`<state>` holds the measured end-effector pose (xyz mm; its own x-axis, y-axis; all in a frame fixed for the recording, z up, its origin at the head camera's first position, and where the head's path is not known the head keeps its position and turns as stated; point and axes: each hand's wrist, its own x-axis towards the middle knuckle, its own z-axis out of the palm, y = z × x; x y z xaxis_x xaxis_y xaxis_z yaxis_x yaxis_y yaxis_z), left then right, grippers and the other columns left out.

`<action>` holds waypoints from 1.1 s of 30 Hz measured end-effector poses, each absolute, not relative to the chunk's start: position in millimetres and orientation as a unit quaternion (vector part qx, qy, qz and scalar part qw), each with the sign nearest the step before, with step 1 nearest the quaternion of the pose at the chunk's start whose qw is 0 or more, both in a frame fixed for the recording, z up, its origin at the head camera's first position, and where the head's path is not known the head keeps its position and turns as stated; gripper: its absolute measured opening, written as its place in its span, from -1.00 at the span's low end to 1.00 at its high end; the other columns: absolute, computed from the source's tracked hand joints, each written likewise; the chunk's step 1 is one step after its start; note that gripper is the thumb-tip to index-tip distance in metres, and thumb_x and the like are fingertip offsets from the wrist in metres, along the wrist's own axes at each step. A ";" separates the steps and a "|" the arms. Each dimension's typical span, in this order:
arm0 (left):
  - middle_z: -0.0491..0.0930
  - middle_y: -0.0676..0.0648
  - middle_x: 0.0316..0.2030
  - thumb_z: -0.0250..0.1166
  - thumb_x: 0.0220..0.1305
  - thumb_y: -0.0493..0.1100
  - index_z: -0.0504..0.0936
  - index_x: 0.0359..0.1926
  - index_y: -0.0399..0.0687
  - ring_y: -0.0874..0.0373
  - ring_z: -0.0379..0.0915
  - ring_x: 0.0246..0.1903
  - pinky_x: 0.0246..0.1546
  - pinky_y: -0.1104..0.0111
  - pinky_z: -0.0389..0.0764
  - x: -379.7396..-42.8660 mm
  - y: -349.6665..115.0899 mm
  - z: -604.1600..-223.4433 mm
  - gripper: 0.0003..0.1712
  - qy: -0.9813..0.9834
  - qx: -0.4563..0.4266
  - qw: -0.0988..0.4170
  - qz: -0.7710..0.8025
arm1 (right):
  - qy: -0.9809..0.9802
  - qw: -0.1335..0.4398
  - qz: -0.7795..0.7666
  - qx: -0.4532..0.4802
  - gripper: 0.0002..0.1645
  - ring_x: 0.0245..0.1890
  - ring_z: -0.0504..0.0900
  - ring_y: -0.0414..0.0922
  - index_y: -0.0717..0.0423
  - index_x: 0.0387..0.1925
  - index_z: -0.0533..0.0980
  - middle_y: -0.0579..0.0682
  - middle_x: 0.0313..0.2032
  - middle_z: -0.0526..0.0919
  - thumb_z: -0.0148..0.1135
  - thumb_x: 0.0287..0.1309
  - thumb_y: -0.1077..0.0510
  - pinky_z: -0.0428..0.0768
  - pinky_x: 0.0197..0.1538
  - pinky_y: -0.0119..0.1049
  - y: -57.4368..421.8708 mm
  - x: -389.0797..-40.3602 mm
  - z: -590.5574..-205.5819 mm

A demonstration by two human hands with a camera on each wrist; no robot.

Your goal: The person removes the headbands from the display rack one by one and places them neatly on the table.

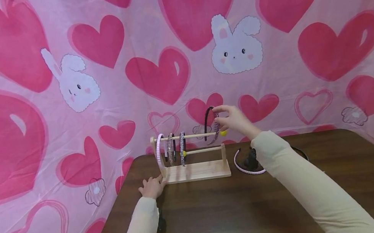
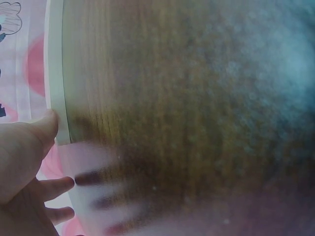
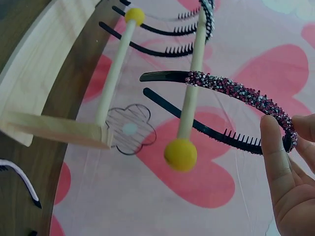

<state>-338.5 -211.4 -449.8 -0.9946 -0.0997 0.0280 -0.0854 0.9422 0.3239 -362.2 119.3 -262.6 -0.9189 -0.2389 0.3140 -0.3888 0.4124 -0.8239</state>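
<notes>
My right hand (image 1: 234,120) pinches a glitter-covered headband (image 3: 241,93) by its curved top, between thumb and fingers. Its two black legs straddle the upper rod (image 3: 197,59) of a wooden rack, near the yellow ball (image 3: 180,155) at the rod's end. On the left, my left hand (image 1: 152,187) rests at the near left corner of the rack's base (image 1: 197,172); the thumb (image 2: 47,125) touches the base's edge and the other fingers are spread. A pale pink headband (image 1: 158,154) and two glittery headbands (image 1: 170,151) hang from the rod's left part.
A lower rod (image 1: 204,150) with a yellow ball runs in front of the upper one. Right of the rack, a pale headband (image 1: 246,171) lies on the brown table (image 1: 205,214), partly behind my right sleeve. A heart-patterned cloth (image 1: 158,77) hangs behind the table.
</notes>
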 end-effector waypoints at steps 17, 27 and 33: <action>0.33 -0.38 0.11 0.11 0.29 0.06 0.39 0.24 -0.09 -0.37 0.07 0.09 -0.04 -0.30 0.09 -338.7 -211.2 -449.8 -0.43 -0.986 0.048 0.019 -0.158 | -0.836 0.094 0.513 0.173 -0.48 -0.42 0.64 0.01 0.25 0.19 0.34 0.22 0.11 0.39 0.14 0.19 0.28 0.60 -0.34 -0.21 155.3 -363.9 -258.1; 0.34 -0.38 0.10 0.13 0.28 0.05 0.41 0.22 -0.09 -0.38 0.06 0.11 -0.05 -0.28 0.11 -338.5 -210.1 -448.1 -0.45 -0.986 0.052 0.020 -0.155 | -0.838 0.103 0.515 0.147 -0.44 -0.36 0.62 0.09 0.25 0.24 0.29 0.25 0.12 0.35 0.14 0.21 0.23 0.59 -0.28 -0.23 180.6 -362.9 -259.4; 0.34 -0.38 0.10 0.14 0.28 0.04 0.42 0.22 -0.09 -0.38 0.05 0.12 -0.06 -0.27 0.12 -338.8 -209.5 -447.4 -0.45 -0.986 0.052 0.020 -0.156 | -0.834 0.103 0.527 0.131 -0.44 -0.39 0.63 0.01 0.26 0.25 0.27 0.31 -0.02 0.43 0.11 0.23 0.24 0.59 -0.30 -0.26 197.8 -362.1 -261.9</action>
